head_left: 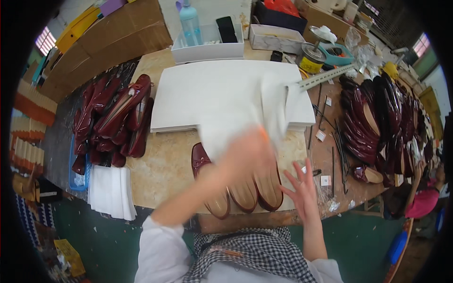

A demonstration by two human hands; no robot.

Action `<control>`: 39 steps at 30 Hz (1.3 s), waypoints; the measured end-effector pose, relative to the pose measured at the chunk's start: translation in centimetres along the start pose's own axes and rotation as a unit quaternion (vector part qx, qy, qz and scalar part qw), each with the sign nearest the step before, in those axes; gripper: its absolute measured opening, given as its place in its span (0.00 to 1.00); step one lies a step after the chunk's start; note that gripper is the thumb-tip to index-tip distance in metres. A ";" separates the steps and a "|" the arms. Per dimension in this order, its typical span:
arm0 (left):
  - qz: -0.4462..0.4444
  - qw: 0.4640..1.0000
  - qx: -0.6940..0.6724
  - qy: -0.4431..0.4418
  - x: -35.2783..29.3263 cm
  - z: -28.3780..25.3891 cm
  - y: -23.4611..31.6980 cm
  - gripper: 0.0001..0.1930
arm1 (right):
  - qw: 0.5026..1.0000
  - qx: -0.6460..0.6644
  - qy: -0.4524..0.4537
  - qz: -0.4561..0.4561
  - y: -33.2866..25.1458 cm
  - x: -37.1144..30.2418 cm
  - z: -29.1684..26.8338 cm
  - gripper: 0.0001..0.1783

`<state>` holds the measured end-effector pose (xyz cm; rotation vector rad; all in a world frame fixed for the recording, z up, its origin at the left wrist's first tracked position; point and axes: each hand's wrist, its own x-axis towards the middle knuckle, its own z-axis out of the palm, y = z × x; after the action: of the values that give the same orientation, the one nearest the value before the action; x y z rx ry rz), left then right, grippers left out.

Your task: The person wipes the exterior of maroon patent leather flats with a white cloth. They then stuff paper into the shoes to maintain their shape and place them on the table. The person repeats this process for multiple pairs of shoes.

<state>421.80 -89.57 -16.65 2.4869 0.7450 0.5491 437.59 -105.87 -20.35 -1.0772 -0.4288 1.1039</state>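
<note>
My left hand (250, 148), smeared by motion, is closed on a white paper sheet (219, 134) that hangs from it, also blurred. Beneath the sheet's place lies a thick stack of white paper (177, 96). Burgundy patent flat shoes (243, 194) with tan insoles stand in a row at the table's near edge, heels toward me. My left forearm and the sheet cover part of them. Just right of the row, my right hand (303, 191) is raised with its fingers spread, holding nothing.
Burgundy shoes (113, 122) are heaped on the left, by folded white paper (111, 191). More glossy shoes (363, 113) fill the right side. A slotted metal bar (325, 78), a tin (311, 59) and a white box with a bottle (207, 51) stand behind. Another person (424, 198) is far right.
</note>
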 end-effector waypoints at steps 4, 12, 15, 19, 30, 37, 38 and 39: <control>0.070 0.991 -0.072 0.086 -5.0 0.4 4.8 0.12 | 0.916 0.217 -0.085 0.326 1.2 0.8 1.1 0.27; -0.174 0.934 -0.194 0.246 -9.5 3.8 2.4 0.20 | 0.853 -0.420 -0.264 -0.160 -0.1 0.6 1.9 0.38; -0.215 0.875 -0.389 0.192 -7.5 6.2 3.6 0.26 | 0.787 -0.481 -0.296 -0.247 0.0 -1.9 3.9 0.37; -0.195 0.942 -0.271 0.026 -7.4 7.5 5.2 0.14 | 0.916 -0.382 -0.119 0.018 0.2 3.5 -1.3 0.23; -0.017 0.998 0.006 -0.053 -9.0 10.7 5.6 0.11 | 0.633 -0.663 -0.281 -0.284 5.6 8.5 2.8 0.27; 0.017 0.997 0.026 -0.070 -7.9 10.4 5.8 0.12 | 0.749 -0.621 -0.157 -0.169 6.2 12.2 1.6 0.34; 0.038 0.992 0.045 -0.113 -7.7 9.8 5.7 0.12 | 0.753 -0.618 -0.141 -0.176 6.6 12.2 1.9 0.34; 0.061 0.984 0.064 -0.156 -7.1 9.2 5.2 0.13 | 0.764 -0.606 -0.141 -0.172 6.6 11.6 1.4 0.33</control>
<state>422.95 -100.69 -22.84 2.6639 0.5232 0.1474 438.25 -94.78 -27.77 -1.8280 -1.6686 0.5593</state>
